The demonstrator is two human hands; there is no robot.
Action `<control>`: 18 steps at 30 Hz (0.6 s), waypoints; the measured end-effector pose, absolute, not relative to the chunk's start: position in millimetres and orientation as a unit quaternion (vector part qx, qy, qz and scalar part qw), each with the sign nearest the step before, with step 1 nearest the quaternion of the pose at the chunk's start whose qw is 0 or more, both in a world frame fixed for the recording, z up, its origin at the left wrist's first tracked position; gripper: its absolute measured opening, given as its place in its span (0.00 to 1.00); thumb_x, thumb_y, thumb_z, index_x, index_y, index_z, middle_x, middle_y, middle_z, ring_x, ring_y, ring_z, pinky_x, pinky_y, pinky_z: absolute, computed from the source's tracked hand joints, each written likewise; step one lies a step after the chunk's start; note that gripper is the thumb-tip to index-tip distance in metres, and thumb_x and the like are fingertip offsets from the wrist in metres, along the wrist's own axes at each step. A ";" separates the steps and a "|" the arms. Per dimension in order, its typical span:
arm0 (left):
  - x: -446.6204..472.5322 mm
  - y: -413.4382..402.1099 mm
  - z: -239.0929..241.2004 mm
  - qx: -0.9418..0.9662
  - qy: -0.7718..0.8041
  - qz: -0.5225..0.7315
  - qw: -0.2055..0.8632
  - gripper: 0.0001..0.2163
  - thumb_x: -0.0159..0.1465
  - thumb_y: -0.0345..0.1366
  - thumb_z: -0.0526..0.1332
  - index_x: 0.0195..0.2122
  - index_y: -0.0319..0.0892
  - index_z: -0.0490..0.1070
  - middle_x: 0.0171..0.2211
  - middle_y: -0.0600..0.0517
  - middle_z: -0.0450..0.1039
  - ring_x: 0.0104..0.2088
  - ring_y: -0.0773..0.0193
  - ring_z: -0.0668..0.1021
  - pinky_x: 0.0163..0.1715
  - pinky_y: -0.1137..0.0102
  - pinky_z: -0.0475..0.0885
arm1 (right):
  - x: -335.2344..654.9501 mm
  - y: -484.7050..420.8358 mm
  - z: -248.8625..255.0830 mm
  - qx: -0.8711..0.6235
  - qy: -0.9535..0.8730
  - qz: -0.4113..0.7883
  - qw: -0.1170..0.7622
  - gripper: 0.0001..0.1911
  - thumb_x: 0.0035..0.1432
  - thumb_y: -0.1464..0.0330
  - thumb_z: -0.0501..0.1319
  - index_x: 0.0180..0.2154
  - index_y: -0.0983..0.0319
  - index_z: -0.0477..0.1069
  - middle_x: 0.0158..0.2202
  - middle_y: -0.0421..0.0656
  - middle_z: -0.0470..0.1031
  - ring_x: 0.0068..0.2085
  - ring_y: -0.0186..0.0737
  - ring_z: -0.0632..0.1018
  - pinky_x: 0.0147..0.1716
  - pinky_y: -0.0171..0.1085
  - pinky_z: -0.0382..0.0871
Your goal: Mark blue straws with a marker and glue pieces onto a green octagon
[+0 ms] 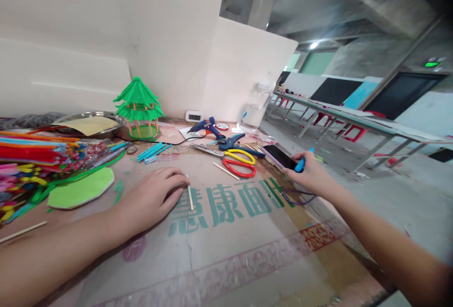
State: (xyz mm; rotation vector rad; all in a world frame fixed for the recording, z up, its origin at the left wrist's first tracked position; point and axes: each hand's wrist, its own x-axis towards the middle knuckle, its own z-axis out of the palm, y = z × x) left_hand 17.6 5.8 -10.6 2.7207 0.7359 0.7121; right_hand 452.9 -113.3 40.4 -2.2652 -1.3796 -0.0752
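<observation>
My left hand (155,196) rests palm down on the cardboard-covered table (230,250), fingers curled, fingertips touching a thin wooden stick (190,197) that lies on the cardboard. My right hand (307,172) hovers at the table's right edge, closed around a small blue tool (300,164), just beside a black phone (279,156). Yellow-and-red scissors (239,161) lie between the two hands, farther back.
A green model pavilion (138,107) stands at the back left by a metal tray (88,125). Coloured pipe cleaners (35,156), a green foam disc (80,189), a blue glue gun (208,127), blue pliers (235,144) and a small clock (194,116) lie about. Long tables stand beyond.
</observation>
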 end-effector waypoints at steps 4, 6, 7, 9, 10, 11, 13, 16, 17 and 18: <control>16.9 7.4 -11.0 0.930 0.254 0.240 0.111 0.18 0.76 0.44 0.49 0.51 0.46 0.78 0.52 0.46 0.78 0.52 0.54 0.80 0.56 0.57 0.75 | 406.5 -105.5 35.2 -0.785 -0.571 -0.008 0.240 0.27 0.49 0.51 0.66 0.43 0.57 0.58 0.37 0.43 0.73 0.32 0.45 0.74 0.32 0.41 0.65; 16.7 8.4 -11.5 0.931 0.255 0.239 0.107 0.18 0.76 0.45 0.49 0.51 0.47 0.78 0.52 0.46 0.78 0.52 0.54 0.80 0.56 0.57 0.75 | 389.4 -100.8 30.4 -0.780 -0.583 -0.021 0.225 0.25 0.50 0.53 0.66 0.44 0.57 0.60 0.36 0.44 0.72 0.34 0.47 0.75 0.32 0.41 0.65; 16.5 8.9 -12.1 0.931 0.254 0.238 0.105 0.18 0.76 0.45 0.49 0.51 0.47 0.78 0.53 0.46 0.78 0.52 0.54 0.80 0.56 0.58 0.75 | 382.9 -99.0 28.7 -0.781 -0.584 -0.015 0.221 0.25 0.50 0.54 0.66 0.44 0.57 0.60 0.36 0.43 0.72 0.34 0.47 0.75 0.33 0.41 0.65; 16.1 10.1 -13.9 0.932 0.254 0.239 0.103 0.19 0.76 0.46 0.49 0.51 0.47 0.78 0.53 0.47 0.78 0.52 0.54 0.80 0.55 0.58 0.75 | 373.6 -97.5 27.9 -0.780 -0.586 0.015 0.218 0.25 0.51 0.53 0.66 0.44 0.57 0.59 0.35 0.42 0.72 0.33 0.46 0.75 0.33 0.41 0.65; 15.8 10.5 -14.8 0.931 0.255 0.239 0.102 0.19 0.76 0.46 0.49 0.51 0.47 0.78 0.53 0.47 0.78 0.52 0.54 0.80 0.56 0.59 0.75 | 370.3 -98.0 28.9 -0.778 -0.589 0.024 0.216 0.25 0.51 0.53 0.67 0.43 0.57 0.59 0.34 0.42 0.72 0.33 0.46 0.75 0.33 0.41 0.65; 15.5 10.6 -15.6 0.931 0.257 0.239 0.102 0.19 0.76 0.47 0.49 0.51 0.48 0.78 0.53 0.47 0.78 0.52 0.53 0.80 0.56 0.59 0.75 | 367.8 -99.1 30.7 -0.774 -0.595 0.028 0.212 0.25 0.52 0.52 0.68 0.43 0.57 0.60 0.34 0.42 0.73 0.34 0.46 0.75 0.33 0.40 0.66; 14.7 10.2 -16.0 0.929 0.262 0.240 0.101 0.19 0.75 0.49 0.50 0.52 0.49 0.79 0.54 0.47 0.78 0.53 0.53 0.80 0.56 0.59 0.75 | 365.6 -103.3 36.0 -0.762 -0.614 0.036 0.201 0.27 0.52 0.51 0.70 0.43 0.57 0.61 0.36 0.44 0.75 0.36 0.48 0.76 0.34 0.41 0.67; 13.9 8.5 -14.1 0.927 0.277 0.232 0.098 0.21 0.75 0.50 0.50 0.51 0.49 0.80 0.54 0.48 0.79 0.53 0.53 0.80 0.56 0.59 0.75 | 371.2 -111.5 45.1 -0.744 -0.631 0.039 0.217 0.28 0.54 0.50 0.71 0.46 0.58 0.63 0.38 0.46 0.78 0.39 0.49 0.78 0.37 0.42 0.69; 13.6 8.2 -13.5 0.928 0.283 0.223 0.098 0.21 0.75 0.50 0.49 0.52 0.50 0.80 0.54 0.48 0.79 0.53 0.53 0.80 0.56 0.59 0.75 | 375.6 -114.4 47.7 -0.735 -0.635 0.038 0.237 0.28 0.55 0.50 0.72 0.47 0.58 0.64 0.39 0.46 0.79 0.40 0.49 0.79 0.38 0.42 0.70; 13.2 8.3 -13.5 0.928 0.285 0.220 0.096 0.21 0.75 0.51 0.49 0.51 0.50 0.80 0.54 0.49 0.79 0.52 0.53 0.81 0.56 0.59 0.75 | 381.0 -117.3 50.1 -0.719 -0.642 0.040 0.264 0.27 0.56 0.50 0.72 0.47 0.57 0.64 0.39 0.46 0.79 0.41 0.49 0.80 0.40 0.43 0.71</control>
